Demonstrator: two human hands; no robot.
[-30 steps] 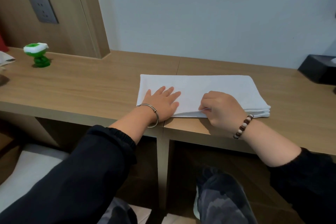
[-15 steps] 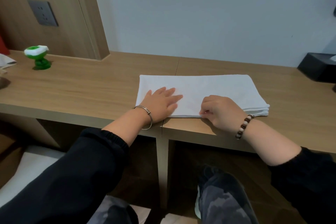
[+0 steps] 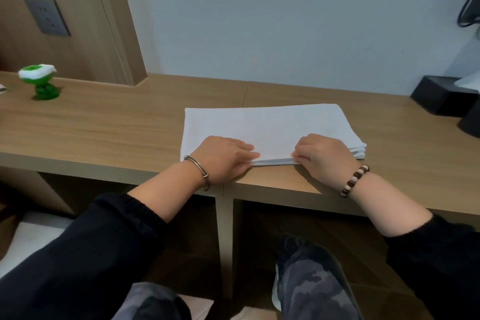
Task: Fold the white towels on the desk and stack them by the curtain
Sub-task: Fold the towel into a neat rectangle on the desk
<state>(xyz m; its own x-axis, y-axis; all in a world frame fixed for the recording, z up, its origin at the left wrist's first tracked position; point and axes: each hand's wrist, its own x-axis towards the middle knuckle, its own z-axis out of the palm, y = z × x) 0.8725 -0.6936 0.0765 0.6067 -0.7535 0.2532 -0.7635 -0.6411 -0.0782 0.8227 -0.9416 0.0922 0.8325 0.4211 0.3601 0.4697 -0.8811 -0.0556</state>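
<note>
- L hand [image 3: 223, 158]: fingers laid over the near edge of the towel [image 3: 265, 125], thumb tucked at the edge underneath. I read it as a pinch on that edge. Silver bangle [image 3: 200, 173] on wrist.
- R hand [image 3: 324, 153]: fingers curled, pinching the same near edge just right of L hand, w/ a short bare stretch of edge between the two. Bead bracelet [image 3: 354, 180] on wrist.
- Towel: white, folded, flat on desk [image 3: 104, 127], running away from both grips toward the wall [image 3: 259, 21]. Layers show at the corner right of R hand.
- Desk: light wood grain, long. Seam [image 3: 244, 95] runs front-to-back beyond L hand and goes under the towel. Upright support [image 3: 224, 228] below L wrist.
- Far left of L hand, well apart: small green/white figure [image 3: 39, 82] standing on desk.
- Above that: wood panel [image 3: 85, 34] w/ grey socket [image 3: 46, 15].
- Wall beyond the grips: plain, pale.
- Far right of R hand, at desk's back: black box [image 3: 441, 96], sth white poking out of its top.
</note>
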